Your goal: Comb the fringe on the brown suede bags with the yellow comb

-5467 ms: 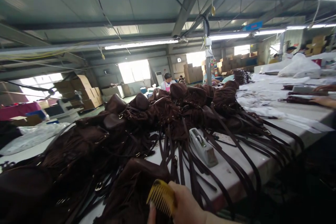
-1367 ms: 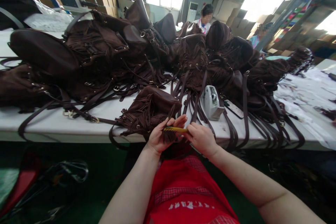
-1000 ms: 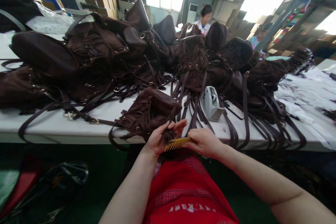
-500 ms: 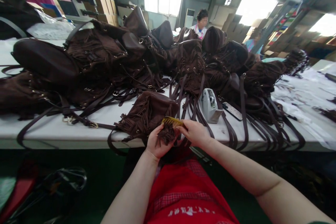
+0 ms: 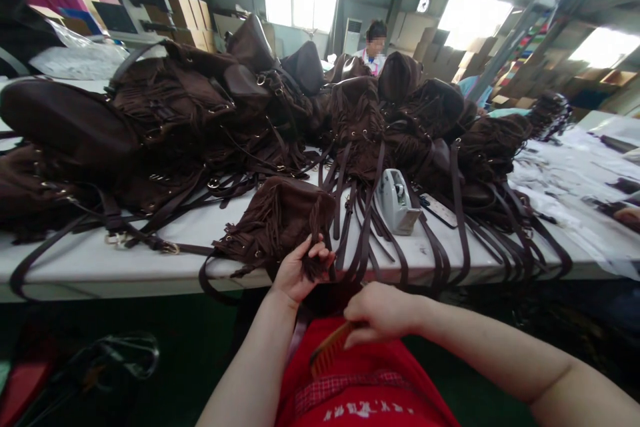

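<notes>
A dark brown fringed bag [image 5: 295,203] lies at the table's near edge, its strap hanging over on the left. My left hand [image 5: 300,273] is at the bag's near right corner, fingers curled around a bunch of its fringe [image 5: 313,268]. In front of the red apron [image 5: 370,387], my right hand [image 5: 380,313] grips one end of a yellow-brown comb [image 5: 330,348], teeth pointing down. The comb is apart from the fringe.
Many similar brown bags [image 5: 175,93] are heaped along the table [image 5: 240,273], with straps trailing to its front edge. A grey tape dispenser [image 5: 397,203] and a phone-like flat object [image 5: 440,211] sit right of centre. Behind the heap is a person [image 5: 373,47].
The comb has left the fringe and come down toward my apron in my right hand. My left hand stays near the bag's corner, its fingers now folded over the fringe.
</notes>
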The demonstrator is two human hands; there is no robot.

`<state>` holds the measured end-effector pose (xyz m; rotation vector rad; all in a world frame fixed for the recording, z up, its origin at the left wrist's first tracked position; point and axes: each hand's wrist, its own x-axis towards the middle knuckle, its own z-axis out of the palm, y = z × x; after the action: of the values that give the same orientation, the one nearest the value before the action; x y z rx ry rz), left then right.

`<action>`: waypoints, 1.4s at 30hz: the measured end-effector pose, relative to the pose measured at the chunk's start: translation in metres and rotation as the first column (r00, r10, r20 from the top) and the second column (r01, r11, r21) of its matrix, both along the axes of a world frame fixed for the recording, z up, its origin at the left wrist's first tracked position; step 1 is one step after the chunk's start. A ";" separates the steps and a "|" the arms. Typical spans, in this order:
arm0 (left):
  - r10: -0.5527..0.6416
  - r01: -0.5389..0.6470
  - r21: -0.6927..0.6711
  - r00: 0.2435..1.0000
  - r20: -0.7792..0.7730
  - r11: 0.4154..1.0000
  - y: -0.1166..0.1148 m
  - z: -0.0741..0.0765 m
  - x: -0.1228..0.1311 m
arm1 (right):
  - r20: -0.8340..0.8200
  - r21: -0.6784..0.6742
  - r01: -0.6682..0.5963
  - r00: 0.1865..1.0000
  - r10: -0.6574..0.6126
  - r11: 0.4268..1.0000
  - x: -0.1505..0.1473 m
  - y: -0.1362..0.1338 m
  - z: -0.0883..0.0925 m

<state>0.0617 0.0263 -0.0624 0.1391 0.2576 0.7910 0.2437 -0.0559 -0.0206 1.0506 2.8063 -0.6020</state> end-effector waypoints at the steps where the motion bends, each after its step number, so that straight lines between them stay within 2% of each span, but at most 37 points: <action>1: 0.003 -0.002 0.017 0.999 -0.032 1.000 -0.002 0.001 0.001 | -0.021 0.026 0.030 0.999 -0.029 0.999 0.001 0.002 0.006; 3: 0.033 -0.019 0.084 0.986 -0.162 0.996 -0.008 0.004 0.004 | -0.039 0.163 0.189 0.982 -0.185 0.968 0.003 0.017 0.023; 4: 0.060 -0.029 0.128 0.968 -0.245 0.991 -0.013 0.005 0.006 | -0.043 0.254 0.270 0.962 -0.268 0.929 0.004 0.029 0.032; 6: 0.130 -0.043 0.219 0.906 -0.402 0.975 -0.025 0.006 0.010 | -0.022 0.409 0.311 0.943 -0.332 0.858 0.003 0.058 0.049; 8: 0.177 -0.033 0.284 0.850 -0.496 0.958 -0.037 0.006 0.012 | 0.046 0.487 0.203 0.965 -0.257 0.850 0.001 0.085 0.059; 10: 0.169 0.009 0.312 0.827 -0.536 0.950 -0.048 0.005 0.009 | 0.136 0.500 0.043 0.982 -0.128 0.865 -0.004 0.105 0.060; 12: 0.063 0.172 0.355 0.825 -0.561 0.919 -0.057 0.007 -0.002 | 0.220 0.479 -0.079 0.975 -0.033 0.874 -0.007 0.116 0.055; 13: -0.039 0.318 0.381 0.809 -0.586 0.868 -0.059 0.010 -0.010 | 0.256 0.462 -0.118 0.967 -0.005 0.879 -0.006 0.119 0.051; 14: -0.146 0.481 0.406 0.765 -0.627 0.777 -0.060 0.013 -0.020 | 0.287 0.445 -0.144 0.958 0.011 0.884 -0.005 0.121 0.046; 15: -0.222 0.625 0.424 0.696 -0.683 0.655 -0.060 0.018 -0.030 | 0.313 0.428 -0.160 0.950 0.020 0.890 -0.002 0.123 0.041; 16: -0.238 0.718 0.437 0.629 -0.740 0.541 -0.058 0.024 -0.040 | 0.331 0.412 -0.165 0.944 0.022 0.896 0.000 0.123 0.036; 17: -0.169 0.741 0.457 0.596 -0.785 0.491 -0.053 0.029 -0.049 | 0.340 0.400 -0.159 0.940 0.015 0.903 0.003 0.124 0.031; 18: -0.029 0.704 0.500 0.592 -0.805 0.504 -0.047 0.035 -0.056 | 0.341 0.392 -0.141 0.940 -0.001 0.909 0.005 0.124 0.027; 20: 0.371 0.472 0.666 0.575 -0.729 0.578 -0.028 0.041 -0.062 | 0.326 0.380 -0.089 0.944 -0.043 0.921 0.006 0.123 0.021; 21: 0.551 0.348 0.750 0.518 -0.654 0.563 -0.016 0.041 -0.061 | 0.319 0.370 -0.066 0.946 -0.060 0.927 0.005 0.123 0.020; 22: 0.683 0.283 0.812 0.439 -0.583 0.511 -0.004 0.039 -0.058 | 0.316 0.356 -0.048 0.946 -0.071 0.933 0.004 0.121 0.019; 23: 0.773 0.293 0.845 0.349 -0.531 0.448 0.008 0.034 -0.054 | 0.318 0.335 -0.038 0.945 -0.075 0.941 0.003 0.119 0.019; 24: 0.829 0.372 0.843 0.257 -0.497 0.390 0.018 0.028 -0.050 | 0.324 0.310 -0.031 0.943 -0.075 0.950 0.002 0.117 0.020; 27: 0.917 0.710 0.648 0.010 -0.399 0.274 0.041 0.006 -0.042 | 0.355 0.211 -0.024 0.933 -0.054 0.977 0.004 0.106 0.025; 28: 0.935 0.789 0.562 -0.043 -0.353 0.249 0.045 0.001 -0.041 | 0.366 0.173 -0.020 0.929 -0.045 0.985 0.006 0.102 0.026; 30: 0.959 0.873 0.438 -0.101 -0.263 0.212 0.049 -0.006 -0.041 | 0.377 0.096 -0.015 0.926 -0.022 0.995 0.010 0.092 0.029; 33: 0.977 0.917 0.359 -0.115 -0.178 0.173 0.048 -0.008 -0.043 | 0.368 0.019 -0.004 0.930 -0.004 1.000 0.015 0.076 0.032; 35: 0.983 0.927 0.342 -0.105 -0.151 0.152 0.047 -0.007 -0.043 | 0.363 0.032 0.007 0.932 -0.018 0.999 0.016 0.068 0.034; 38: 0.986 0.928 0.344 -0.100 -0.134 0.141 0.046 -0.007 -0.042 | 0.354 0.101 0.048 0.932 -0.081 0.994 0.016 0.061 0.036; 42: 0.986 0.921 0.360 -0.109 -0.124 0.146 0.047 -0.009 -0.042 | 0.335 0.241 0.169 0.910 -0.245 0.956 0.013 0.054 0.033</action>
<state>0.0195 0.0729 -0.0715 2.7742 1.4413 0.5849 0.2566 -0.0016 0.0125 1.3537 2.4871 -0.1078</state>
